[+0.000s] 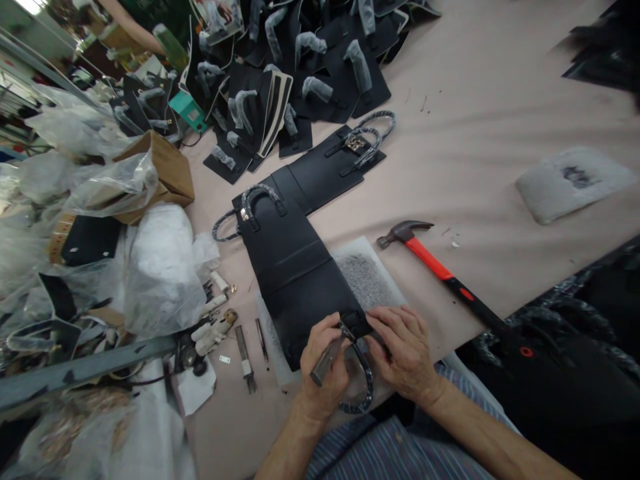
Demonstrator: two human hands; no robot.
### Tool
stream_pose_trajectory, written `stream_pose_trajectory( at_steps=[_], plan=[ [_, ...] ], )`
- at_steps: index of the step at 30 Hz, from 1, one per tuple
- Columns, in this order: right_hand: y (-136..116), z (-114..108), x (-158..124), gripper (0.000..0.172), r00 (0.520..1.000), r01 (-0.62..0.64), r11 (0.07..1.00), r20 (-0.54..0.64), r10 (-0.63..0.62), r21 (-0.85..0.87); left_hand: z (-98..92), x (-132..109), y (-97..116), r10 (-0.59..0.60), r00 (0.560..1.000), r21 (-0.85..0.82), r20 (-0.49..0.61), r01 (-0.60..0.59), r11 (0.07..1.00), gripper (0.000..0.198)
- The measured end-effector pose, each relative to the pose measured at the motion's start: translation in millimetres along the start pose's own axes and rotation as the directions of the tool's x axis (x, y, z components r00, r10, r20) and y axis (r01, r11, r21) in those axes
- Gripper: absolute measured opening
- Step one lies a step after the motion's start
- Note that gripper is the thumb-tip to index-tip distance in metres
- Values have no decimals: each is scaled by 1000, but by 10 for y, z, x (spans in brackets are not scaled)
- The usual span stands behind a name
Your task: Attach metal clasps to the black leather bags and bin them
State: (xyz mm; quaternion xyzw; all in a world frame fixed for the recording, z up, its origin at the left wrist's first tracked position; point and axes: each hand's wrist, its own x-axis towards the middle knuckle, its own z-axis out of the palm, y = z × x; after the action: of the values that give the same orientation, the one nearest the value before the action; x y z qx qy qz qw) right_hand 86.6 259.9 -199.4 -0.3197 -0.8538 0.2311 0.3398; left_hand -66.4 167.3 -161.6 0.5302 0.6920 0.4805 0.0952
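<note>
My left hand (324, 367) is closed around a short metal rod-shaped tool (326, 365), its working end hidden by my fingers. My right hand (403, 350) pinches the near edge of a black bag panel (305, 267), beside a small black tab (354, 321). A plastic-wrapped bag handle (367, 383) loops down from that edge between my hands. Beneath the panel lies a white, worn pounding board (367, 273). A claw hammer (440, 267) with a red and black grip rests to the right.
A second black panel (320, 170) with wrapped handles lies beyond. Many handled black pieces (320, 60) are heaped at the back. On the left are a forked punch (245, 360), a thin metal rod (261, 339), plastic bags (160, 273) and a cardboard box (170, 167). A whitish block (570, 183) sits right.
</note>
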Motion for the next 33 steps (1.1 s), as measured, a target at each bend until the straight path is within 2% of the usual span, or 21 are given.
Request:
stream_pose_trajectory(
  at_steps=[12,20,27,33],
  plan=[
    [-7,-19,9,30,1000,-7,1000,2,7,8,10,20,-6,28,999,-38,32,-27,999,18],
    [-10,-27,3,29,1000,5,1000,-10,-5,13,8,123,-9,-34,999,-63,30,36,997,14],
    [-25,-45,4,28,999,28,1000,-17,-28,4,4,108,-4,25,999,-61,31,-24,998,16],
    [-31,-50,-6,27,999,33,999,-32,-33,12,13,160,36,30,998,-41,55,-28,999,12]
  ],
)
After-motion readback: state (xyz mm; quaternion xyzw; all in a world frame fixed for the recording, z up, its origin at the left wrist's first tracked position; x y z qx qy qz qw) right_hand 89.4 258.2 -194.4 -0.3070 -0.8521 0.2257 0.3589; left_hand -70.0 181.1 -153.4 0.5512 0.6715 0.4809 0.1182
